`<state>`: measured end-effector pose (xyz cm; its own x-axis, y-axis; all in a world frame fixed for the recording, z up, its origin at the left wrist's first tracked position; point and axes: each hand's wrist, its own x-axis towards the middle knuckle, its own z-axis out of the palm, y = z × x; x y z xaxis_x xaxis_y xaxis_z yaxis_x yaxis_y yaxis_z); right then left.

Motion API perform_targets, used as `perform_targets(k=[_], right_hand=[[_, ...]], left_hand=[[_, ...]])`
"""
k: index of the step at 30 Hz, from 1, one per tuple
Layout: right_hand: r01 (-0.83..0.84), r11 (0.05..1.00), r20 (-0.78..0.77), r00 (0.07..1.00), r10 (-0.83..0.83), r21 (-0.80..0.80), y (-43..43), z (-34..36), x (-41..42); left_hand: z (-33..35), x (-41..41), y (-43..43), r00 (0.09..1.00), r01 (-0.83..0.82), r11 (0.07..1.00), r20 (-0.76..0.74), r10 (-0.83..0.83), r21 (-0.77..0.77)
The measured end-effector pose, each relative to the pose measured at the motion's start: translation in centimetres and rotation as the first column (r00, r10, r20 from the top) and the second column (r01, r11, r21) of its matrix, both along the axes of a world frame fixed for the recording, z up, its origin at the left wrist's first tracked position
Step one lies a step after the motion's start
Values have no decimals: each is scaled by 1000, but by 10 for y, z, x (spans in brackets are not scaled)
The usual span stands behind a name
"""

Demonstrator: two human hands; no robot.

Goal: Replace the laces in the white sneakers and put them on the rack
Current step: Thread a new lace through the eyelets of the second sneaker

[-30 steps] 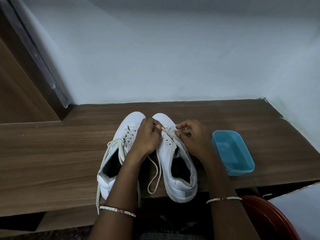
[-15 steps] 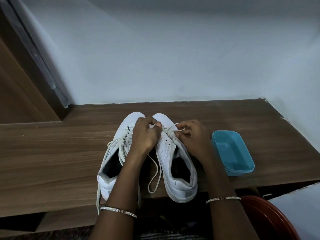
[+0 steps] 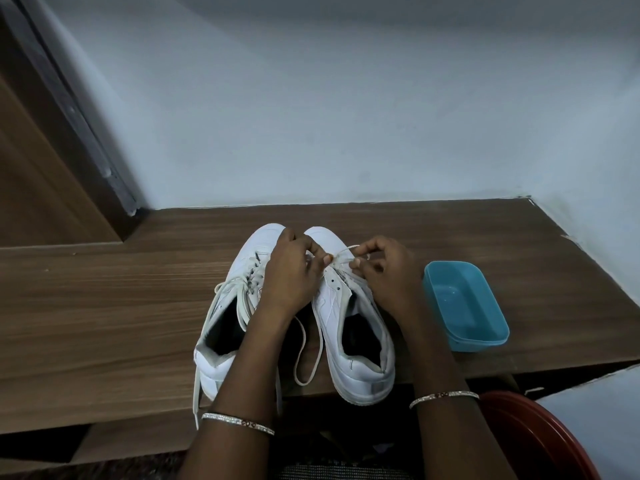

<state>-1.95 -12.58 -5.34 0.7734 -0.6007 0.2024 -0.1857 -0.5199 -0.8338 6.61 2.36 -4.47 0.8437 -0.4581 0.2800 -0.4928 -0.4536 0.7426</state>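
Right sneaker (image 3: 349, 327): we see it at the middle of the near edge of the table (image 3: 104, 306), toe to the far edge, heel a little over the near edge.
Left sneaker (image 3: 235, 306): just beside it on the left, also with its heel over the near edge; its own laces hang down over that edge.
Lace (image 3: 341, 252): it is stretched over the front eyelets of the right sneaker, and a loose loop lies between the two sneakers.
Left hand (image 3: 294, 275): fingers curled, pinching the lace.
Right hand (image 3: 384, 271): fingers curled, pinching the other part of the lace.
Blue plastic container (image 3: 465, 306): near the right sneaker, at the near edge towards the right end of the table.
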Motion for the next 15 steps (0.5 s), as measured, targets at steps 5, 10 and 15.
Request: perform_targets(k=[5,10,15], right_hand=[[25,999,67,997,-28,44,1,0,0],[60,998,70,996,-61,24,2,2,0],[-6,997,-155,988,-6,-80,-3,-3,2]], left_hand=[[-3,0,-2,990,-4,998,-141,-4,-55],[1,0,1,975,-84,993,-211,66,-79],[10,6,12,965,-60,996,-251,75,66]])
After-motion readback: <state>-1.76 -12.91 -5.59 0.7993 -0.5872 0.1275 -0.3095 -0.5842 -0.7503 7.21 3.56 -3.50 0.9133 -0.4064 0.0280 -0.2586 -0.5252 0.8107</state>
